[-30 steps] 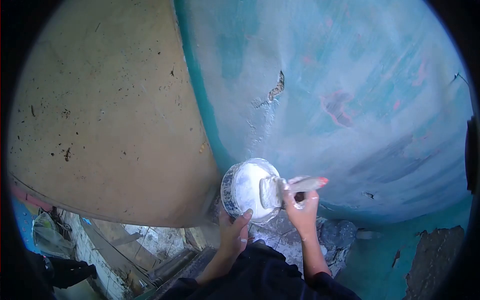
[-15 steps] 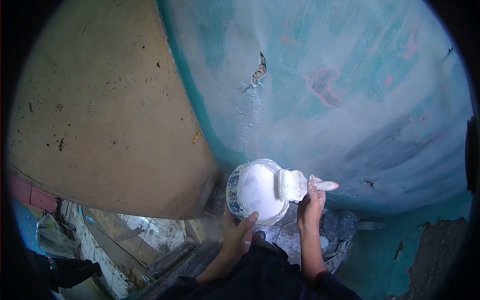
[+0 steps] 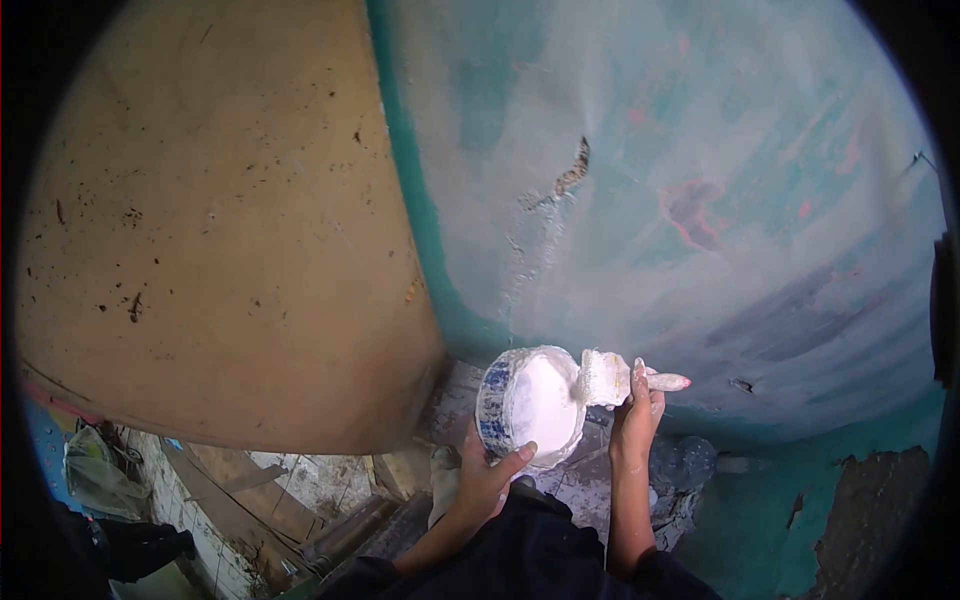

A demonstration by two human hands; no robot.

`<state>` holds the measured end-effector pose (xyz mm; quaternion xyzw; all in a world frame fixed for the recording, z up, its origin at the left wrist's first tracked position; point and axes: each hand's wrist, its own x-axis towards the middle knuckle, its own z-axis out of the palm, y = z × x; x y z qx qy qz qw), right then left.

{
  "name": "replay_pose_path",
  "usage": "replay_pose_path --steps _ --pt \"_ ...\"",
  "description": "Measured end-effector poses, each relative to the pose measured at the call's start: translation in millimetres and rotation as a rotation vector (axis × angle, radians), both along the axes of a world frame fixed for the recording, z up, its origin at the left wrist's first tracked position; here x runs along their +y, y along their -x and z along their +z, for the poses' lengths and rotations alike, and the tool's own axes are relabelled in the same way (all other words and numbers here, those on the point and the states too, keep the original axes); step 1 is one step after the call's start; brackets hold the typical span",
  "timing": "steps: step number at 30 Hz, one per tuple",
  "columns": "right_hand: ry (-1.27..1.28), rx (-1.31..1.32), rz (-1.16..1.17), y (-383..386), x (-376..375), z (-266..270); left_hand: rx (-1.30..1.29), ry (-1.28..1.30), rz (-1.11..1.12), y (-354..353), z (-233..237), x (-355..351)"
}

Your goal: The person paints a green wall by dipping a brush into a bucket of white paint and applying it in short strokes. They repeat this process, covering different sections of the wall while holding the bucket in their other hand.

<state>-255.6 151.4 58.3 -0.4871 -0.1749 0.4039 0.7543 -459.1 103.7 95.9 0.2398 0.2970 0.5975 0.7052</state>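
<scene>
My left hand (image 3: 488,472) is wrapped round the lower side of a round bucket (image 3: 494,400), its thumb over the rim. White paint (image 3: 546,402) fills the bucket, which is tilted so that its opening faces right. In my right hand (image 3: 636,415) is a wide paintbrush (image 3: 605,379), gripped near the base of its white-smeared handle. The bristles are coated white and sit at the bucket's right rim. White specks mark the fingers of my right hand.
Ahead stands a teal wall (image 3: 620,270) with whitish patches and a chipped crack (image 3: 572,170). A stained tan panel (image 3: 220,220) rises on the left. Boards (image 3: 235,490) and debris lie on the floor. A clear plastic bag (image 3: 98,478) is at far left.
The brush has moved from over the paint to the bucket's right rim. Both hands and the bucket sit slightly lower and further right in view, as the camera view has shifted.
</scene>
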Motion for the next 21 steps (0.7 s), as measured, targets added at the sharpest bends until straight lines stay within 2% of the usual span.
replay_pose_path --steps 6,12,16,21 --pt "0.137 -0.185 -0.022 49 34 -5 -0.041 0.016 -0.014 65 -14 21" --pt "0.032 -0.036 0.047 110 46 -13 -0.084 0.107 0.033 121 -25 49" --pt "0.119 -0.108 -0.011 151 50 -19 -0.095 0.126 0.034 147 -29 62" --pt "0.129 -0.134 -0.107 150 63 -53 -0.1 0.147 -0.02 170 -39 67"
